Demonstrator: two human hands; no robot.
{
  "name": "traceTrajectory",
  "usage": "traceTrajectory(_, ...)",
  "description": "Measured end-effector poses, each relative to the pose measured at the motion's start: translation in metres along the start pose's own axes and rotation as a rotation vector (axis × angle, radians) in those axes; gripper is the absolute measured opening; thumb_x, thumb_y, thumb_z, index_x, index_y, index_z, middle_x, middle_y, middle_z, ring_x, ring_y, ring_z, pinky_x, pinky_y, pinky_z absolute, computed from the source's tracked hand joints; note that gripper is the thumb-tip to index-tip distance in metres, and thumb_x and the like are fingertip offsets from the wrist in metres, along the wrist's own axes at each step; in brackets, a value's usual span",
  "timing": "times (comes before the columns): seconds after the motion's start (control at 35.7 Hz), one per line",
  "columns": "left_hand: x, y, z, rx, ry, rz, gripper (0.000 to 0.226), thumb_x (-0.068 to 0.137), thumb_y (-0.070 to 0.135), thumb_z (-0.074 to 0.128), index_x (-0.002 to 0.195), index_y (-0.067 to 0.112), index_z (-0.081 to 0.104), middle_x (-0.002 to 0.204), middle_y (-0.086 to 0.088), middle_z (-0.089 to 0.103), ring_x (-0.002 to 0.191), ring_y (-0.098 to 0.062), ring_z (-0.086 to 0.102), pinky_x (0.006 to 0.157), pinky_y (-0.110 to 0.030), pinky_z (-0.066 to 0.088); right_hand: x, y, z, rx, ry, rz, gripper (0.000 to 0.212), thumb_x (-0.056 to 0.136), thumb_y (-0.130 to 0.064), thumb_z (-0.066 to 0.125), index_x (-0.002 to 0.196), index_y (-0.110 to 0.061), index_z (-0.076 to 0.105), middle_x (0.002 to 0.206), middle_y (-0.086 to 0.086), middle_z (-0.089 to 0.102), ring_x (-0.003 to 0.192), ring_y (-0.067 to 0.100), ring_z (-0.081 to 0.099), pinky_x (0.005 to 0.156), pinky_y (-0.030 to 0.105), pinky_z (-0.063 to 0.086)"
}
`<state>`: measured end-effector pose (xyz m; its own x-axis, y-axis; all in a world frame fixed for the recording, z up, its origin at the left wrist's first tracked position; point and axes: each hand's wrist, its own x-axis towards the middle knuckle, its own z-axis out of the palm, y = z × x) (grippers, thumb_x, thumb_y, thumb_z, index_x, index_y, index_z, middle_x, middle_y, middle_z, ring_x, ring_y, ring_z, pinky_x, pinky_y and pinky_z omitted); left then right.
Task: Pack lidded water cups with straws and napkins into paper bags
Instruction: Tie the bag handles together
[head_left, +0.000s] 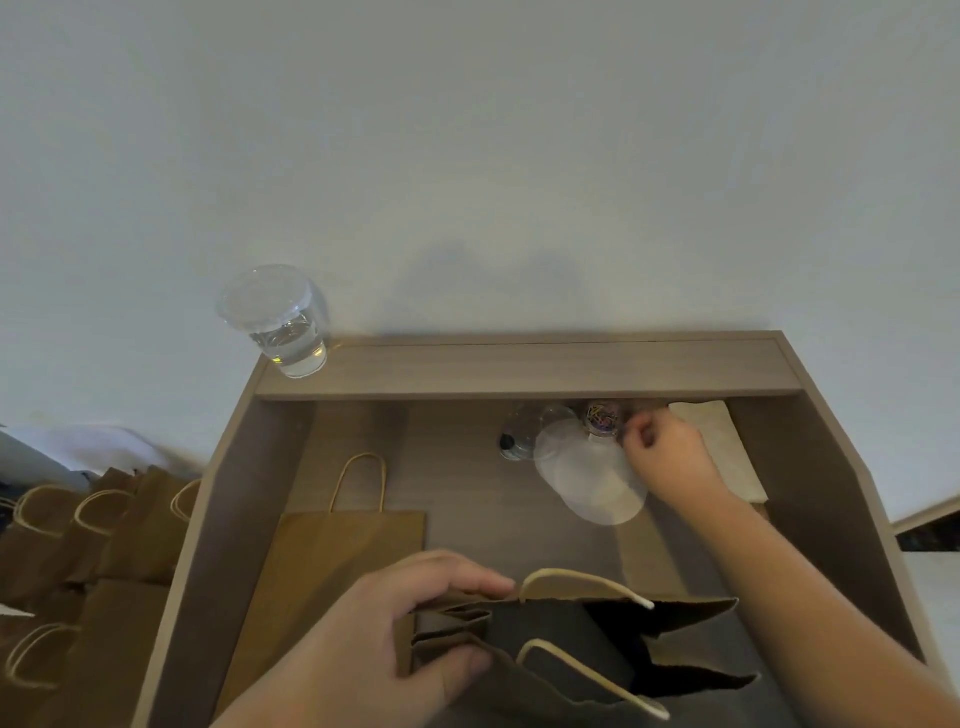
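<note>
Fetching of straw or napkin was judged in hand: the paper bag (561, 623) was clamped at its rim by the left grip (384, 639), the right grip (670, 457) curled (hold undetermined) near a jar (602, 417) beside the napkins (727, 447); the lidded cup (283, 322) on the back ledge (519, 366) was yet to be lifted level.

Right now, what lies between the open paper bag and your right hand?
In the head view, overlapping clear round lids lie on the desk there, close beside the right hand and beyond the open paper bag.
</note>
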<state>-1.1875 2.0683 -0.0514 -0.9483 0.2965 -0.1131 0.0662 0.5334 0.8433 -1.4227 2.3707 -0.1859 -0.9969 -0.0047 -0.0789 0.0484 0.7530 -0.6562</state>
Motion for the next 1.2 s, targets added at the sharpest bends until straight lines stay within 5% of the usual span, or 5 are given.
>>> traceTrajectory(0.22, -0.006, -0.003, -0.005, -0.139, 0.064, 0.011, 0.068, 0.091, 0.084, 0.046, 0.14, 0.039, 0.062, 0.131, 0.012, 0.072, 0.123, -0.013, 0.068, 0.099, -0.029, 0.055, -0.098, -0.019, -0.046, 0.355, -0.123, 0.045, 0.01, 0.107, -0.028, 0.061, 0.102, -0.025, 0.07, 0.057, -0.007, 0.057, 0.05, 0.008, 0.053, 0.056, 0.028, 0.051)
traceTrajectory(0.36, 0.02, 0.017, -0.006, -0.103, 0.362, 0.004, 0.021, 0.103, 0.049, 0.056, 0.113, 0.049, 0.074, 0.1, 0.013, 0.079, 0.101, -0.006, 0.073, 0.086, -0.026, 0.057, -0.132, -0.067, -0.087, 0.565, -0.26, -0.077, 0.011, 0.107, -0.019, 0.06, 0.104, -0.014, 0.069, 0.059, -0.002, 0.053, 0.05, 0.013, 0.046, 0.05, 0.023, 0.046)
traceTrajectory(0.53, 0.05, 0.047, -0.008, -0.072, 0.293, 0.005, 0.022, 0.1, 0.024, 0.07, 0.105, 0.044, 0.078, 0.088, 0.016, 0.079, 0.086, -0.007, 0.073, 0.081, -0.028, 0.059, -0.15, -0.1, -0.102, 0.787, -0.414, -0.257, 0.012, 0.1, -0.029, 0.064, 0.092, -0.024, 0.072, 0.058, -0.002, 0.045, 0.048, 0.013, 0.036, 0.047, 0.02, 0.036)
traceTrajectory(0.87, 0.056, 0.065, 0.0, -0.209, 0.217, 0.107, 0.025, 0.083, 0.039, 0.078, 0.097, 0.02, 0.086, 0.079, -0.001, 0.079, 0.077, -0.028, 0.069, 0.075, -0.042, 0.057, -0.17, -0.11, -0.088, 0.495, -0.363, -0.372, 0.012, 0.1, -0.048, 0.061, 0.1, -0.04, 0.069, 0.06, -0.008, 0.057, 0.054, 0.008, 0.05, 0.055, 0.023, 0.045)
traceTrajectory(1.2, 0.061, 0.058, 0.001, 0.003, 0.093, 0.072, 0.011, 0.1, 0.043, 0.069, 0.091, 0.041, 0.076, 0.074, 0.015, 0.07, 0.064, 0.001, 0.055, 0.066, -0.028, 0.046, -0.172, -0.12, -0.095, 0.279, -0.228, -0.508, 0.023, 0.097, -0.033, 0.076, 0.11, -0.049, 0.066, 0.099, -0.019, 0.076, 0.094, 0.008, 0.073, 0.077, 0.028, 0.061)
